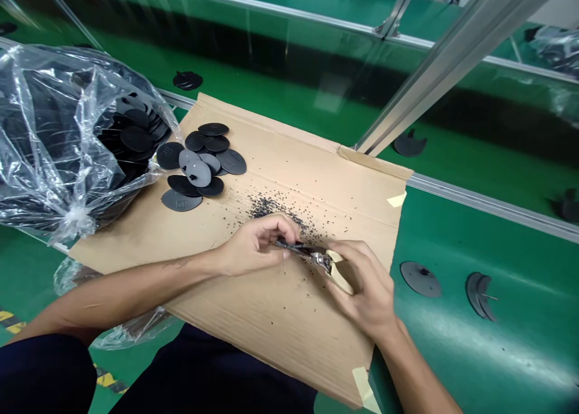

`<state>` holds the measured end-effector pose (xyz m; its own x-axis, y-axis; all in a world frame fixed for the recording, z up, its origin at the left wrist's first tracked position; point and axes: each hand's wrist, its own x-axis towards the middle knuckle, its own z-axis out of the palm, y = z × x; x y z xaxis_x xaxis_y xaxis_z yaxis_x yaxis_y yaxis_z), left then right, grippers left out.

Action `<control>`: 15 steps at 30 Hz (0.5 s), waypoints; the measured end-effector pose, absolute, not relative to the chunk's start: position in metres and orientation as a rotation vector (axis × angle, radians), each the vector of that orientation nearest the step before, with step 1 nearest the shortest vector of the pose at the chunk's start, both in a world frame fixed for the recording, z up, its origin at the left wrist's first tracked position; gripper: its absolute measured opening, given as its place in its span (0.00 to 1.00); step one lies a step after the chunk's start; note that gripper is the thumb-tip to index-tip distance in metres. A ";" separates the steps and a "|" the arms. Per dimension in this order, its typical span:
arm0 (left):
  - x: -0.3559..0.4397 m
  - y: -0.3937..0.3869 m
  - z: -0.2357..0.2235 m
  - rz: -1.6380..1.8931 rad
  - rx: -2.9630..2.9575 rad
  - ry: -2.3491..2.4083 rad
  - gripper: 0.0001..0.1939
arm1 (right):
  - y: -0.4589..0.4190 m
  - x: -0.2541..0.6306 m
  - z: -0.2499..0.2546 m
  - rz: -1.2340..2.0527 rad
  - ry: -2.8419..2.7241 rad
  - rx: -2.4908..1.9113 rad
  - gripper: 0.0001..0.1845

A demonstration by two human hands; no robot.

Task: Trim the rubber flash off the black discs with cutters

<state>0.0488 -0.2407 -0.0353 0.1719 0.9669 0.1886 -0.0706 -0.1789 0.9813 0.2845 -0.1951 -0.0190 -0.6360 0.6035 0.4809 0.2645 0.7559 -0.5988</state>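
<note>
- Black part [284,242] pinched in left hand [253,245], fingers curled.
- Right hand [373,287] half-closed round cream-handled cutters [322,260].
- Risk: cutters slipping could nick left hand, tips being close.

My left sleeve [47,375] is very dark blue, almost black. It is plain cloth with a soft, round edge. My left forearm [131,293] is bare below it. Close to the wrist there is a little dark mark [179,262] with thin, wiggly lines, too faint to read. My left hand [256,245] and right hand [368,287] are bare too, and so is my right forearm [416,363]. More dark blue cloth [203,375] covers my lap, smooth and plain.
</note>
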 end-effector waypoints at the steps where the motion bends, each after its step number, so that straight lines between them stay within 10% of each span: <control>1: 0.050 -0.241 -0.035 1.218 1.418 0.910 0.06 | -0.196 0.285 -0.019 0.636 -2.249 -0.641 0.20; 15: 0.049 -0.242 -0.037 1.266 2.001 1.057 0.16 | -0.198 0.280 -0.020 0.549 -2.438 -0.483 0.07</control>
<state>0.0490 -0.2425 -0.0365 0.2501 0.8375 0.4858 0.3282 -0.5454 0.7712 0.2797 -0.1983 -0.0199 -0.7613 0.4535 0.4634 0.2111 0.8492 -0.4840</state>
